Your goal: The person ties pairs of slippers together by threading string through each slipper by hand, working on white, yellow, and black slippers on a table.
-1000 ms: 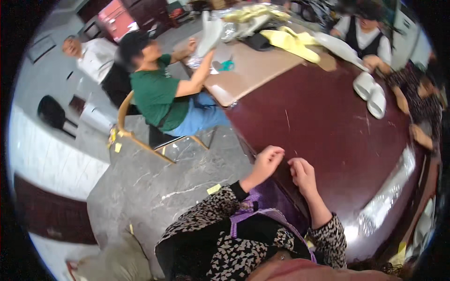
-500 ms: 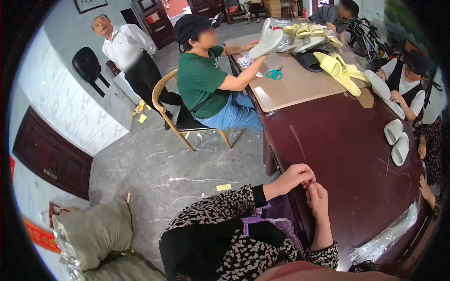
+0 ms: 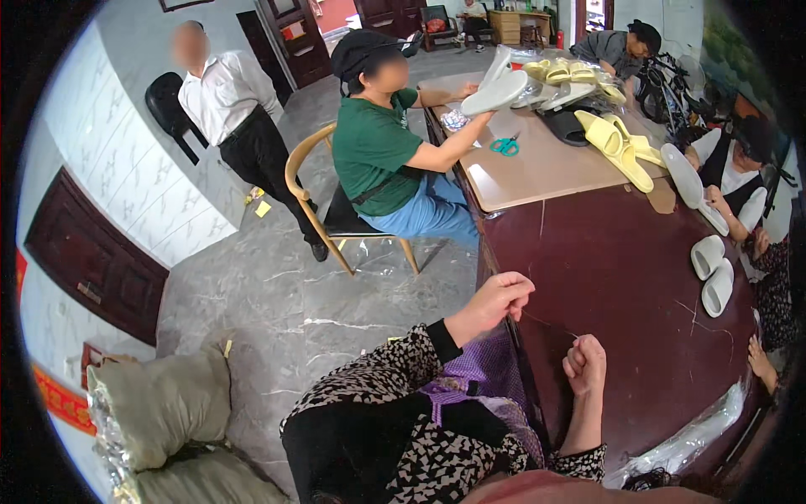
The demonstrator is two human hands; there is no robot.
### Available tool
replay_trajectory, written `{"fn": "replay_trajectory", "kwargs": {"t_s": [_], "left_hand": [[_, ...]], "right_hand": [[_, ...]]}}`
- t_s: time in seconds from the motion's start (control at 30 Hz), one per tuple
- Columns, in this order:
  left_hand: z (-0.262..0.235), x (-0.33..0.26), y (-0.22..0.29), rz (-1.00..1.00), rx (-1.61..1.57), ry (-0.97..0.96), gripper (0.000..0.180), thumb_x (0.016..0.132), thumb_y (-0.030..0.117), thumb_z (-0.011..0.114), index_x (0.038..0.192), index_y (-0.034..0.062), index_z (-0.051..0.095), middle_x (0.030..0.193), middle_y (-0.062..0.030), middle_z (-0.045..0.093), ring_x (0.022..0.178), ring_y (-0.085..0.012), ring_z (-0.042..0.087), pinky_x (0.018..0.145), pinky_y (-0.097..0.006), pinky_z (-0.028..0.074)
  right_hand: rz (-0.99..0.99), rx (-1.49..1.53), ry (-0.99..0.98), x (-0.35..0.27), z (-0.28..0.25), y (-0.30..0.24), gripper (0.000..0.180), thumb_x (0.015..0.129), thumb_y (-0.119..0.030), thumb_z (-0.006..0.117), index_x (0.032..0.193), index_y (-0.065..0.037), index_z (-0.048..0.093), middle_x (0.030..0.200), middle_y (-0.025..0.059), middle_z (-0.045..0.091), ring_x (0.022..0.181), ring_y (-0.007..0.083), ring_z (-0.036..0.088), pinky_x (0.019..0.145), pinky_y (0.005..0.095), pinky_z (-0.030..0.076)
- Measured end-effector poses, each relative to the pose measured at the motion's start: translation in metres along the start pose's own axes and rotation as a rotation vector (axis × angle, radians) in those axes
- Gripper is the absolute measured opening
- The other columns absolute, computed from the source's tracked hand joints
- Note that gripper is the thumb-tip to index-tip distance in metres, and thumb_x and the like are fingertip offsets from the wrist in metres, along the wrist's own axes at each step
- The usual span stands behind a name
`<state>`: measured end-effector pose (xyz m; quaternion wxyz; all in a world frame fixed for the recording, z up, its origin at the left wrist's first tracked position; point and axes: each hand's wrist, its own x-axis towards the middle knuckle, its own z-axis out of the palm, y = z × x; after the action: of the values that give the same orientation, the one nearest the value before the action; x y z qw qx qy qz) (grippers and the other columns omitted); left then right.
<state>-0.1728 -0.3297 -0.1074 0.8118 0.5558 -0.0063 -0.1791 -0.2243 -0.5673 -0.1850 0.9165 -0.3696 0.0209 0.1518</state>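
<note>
Left hand [image 3: 491, 304]: fingers curled, thumb and forefinger drawn together; whether anything is pinched cannot be told. Right hand [image 3: 585, 363]: closed into a loose fist, turned upward; a thin strand [image 3: 574, 335] is seen emerging at its top and appears to be pinched there. Strand located above the tabletop, between the hands; its full run is too fine to be traced.

Change noted: half a second ago the fingertips were brought together; now the hands are held well apart, the left farther off, the right nearer. Pale slippers [image 3: 495, 92] are still held up by the co-worker in green [image 3: 374, 155]. Teal scissors [image 3: 505, 147] are still laid on the brown board [image 3: 520, 181].

Edges: the left edge of the dark red table [image 3: 621, 252] is overlapped by the left hand; the right hand is held over the tabletop. The far side is bounded by the board, on which yellow slippers [image 3: 617, 151] are heaped.

Room: dark red surface is extended from the right hand rightward to a white slipper pair [image 3: 712, 275], set near the right edge. The near right corner is occupied by clear plastic wrap [image 3: 693, 441]. At left, grey floor [image 3: 277, 294] is extended to stacked sacks [image 3: 164, 403].
</note>
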Motion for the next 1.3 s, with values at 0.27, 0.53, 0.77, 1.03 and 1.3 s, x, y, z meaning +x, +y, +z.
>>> {"fn": "replay_trajectory", "kwargs": {"t_s": [0.27,0.53,0.77,1.03,1.3], "left_hand": [[-0.050,-0.028,0.041,0.168,-0.082,0.315,0.011,0.086,0.013,0.058,0.088,0.0025,0.056,0.055,0.0008,0.042,0.047,-0.0104,0.039,0.046,-0.029,0.036],[-0.033,-0.079,0.041,0.099,-0.029,0.311,0.009,0.088,0.012,0.056,0.087,0.0027,0.056,0.056,0.0016,0.042,0.046,-0.0091,0.039,0.045,-0.027,0.036],[-0.023,-0.060,0.051,0.012,0.077,0.200,0.010,0.088,0.013,0.055,0.086,0.0025,0.057,0.057,0.0019,0.043,0.045,-0.0067,0.039,0.043,-0.024,0.037],[-0.038,-0.062,0.093,0.180,0.461,0.297,0.012,0.088,0.013,0.056,0.091,0.0020,0.058,0.065,0.0000,0.053,0.051,-0.0063,0.047,0.047,-0.021,0.040],[-0.128,-0.017,0.110,0.711,1.273,0.697,0.021,0.080,0.009,0.062,0.097,-0.0018,0.058,0.088,-0.0133,0.061,0.074,-0.0232,0.059,0.064,-0.032,0.048]], "right_hand": [[-0.052,0.277,-0.244,0.057,0.020,-0.010,0.024,0.091,-0.025,0.053,0.077,-0.006,0.052,0.056,-0.0035,0.037,0.043,0.0069,0.031,0.040,0.0229,0.027],[0.086,-0.123,-0.383,0.090,0.094,0.010,0.025,0.091,-0.025,0.054,0.091,0.000,0.059,0.062,0.0006,0.048,0.048,0.0076,0.040,0.044,0.0228,0.032],[0.031,-0.318,-0.629,0.136,0.152,0.008,0.024,0.093,-0.021,0.050,0.095,0.001,0.060,0.067,0.0012,0.052,0.052,0.0086,0.045,0.047,0.0223,0.038],[0.098,-0.032,-0.615,0.157,0.191,-0.009,0.022,0.089,-0.026,0.057,0.085,-0.004,0.055,0.063,0.0037,0.051,0.047,0.0099,0.043,0.044,0.0247,0.038],[0.180,0.041,-0.468,0.126,0.125,-0.003,0.020,0.092,-0.025,0.051,0.087,-0.006,0.051,0.063,0.0040,0.050,0.044,0.0103,0.039,0.041,0.0259,0.036]]}}
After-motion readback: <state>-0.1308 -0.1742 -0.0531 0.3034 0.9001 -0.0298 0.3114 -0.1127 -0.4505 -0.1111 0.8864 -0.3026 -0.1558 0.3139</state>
